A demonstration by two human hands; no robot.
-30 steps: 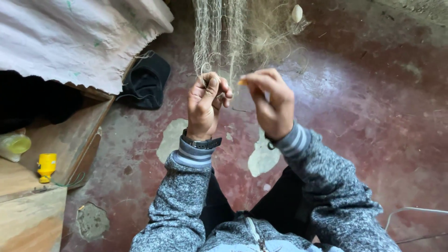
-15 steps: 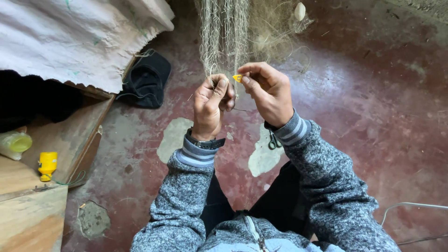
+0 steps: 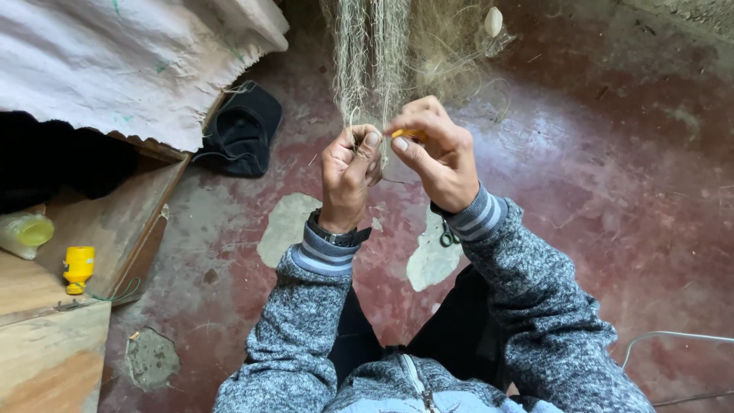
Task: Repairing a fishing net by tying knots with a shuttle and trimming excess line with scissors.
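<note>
1. a black cap point(image 3: 241, 131) is lying on the red floor point(image 3: 612, 176), left of the hands.
2. a yellow spool point(image 3: 78, 268) is sitting far left, on wooden boards point(image 3: 46, 336).
3. small scissors point(image 3: 447, 237) are resting just below the hands.

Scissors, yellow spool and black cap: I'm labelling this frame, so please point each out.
scissors point(image 3: 447, 237), head view, on the handle loops below the right wrist.
yellow spool point(image 3: 78, 265), head view, on its body.
black cap point(image 3: 243, 130), head view, on its crown.

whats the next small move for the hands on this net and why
Probably pass the yellow needle in the right hand through the mesh that the left hand pinches: its tip already points at that bunch of the hanging net.
</note>
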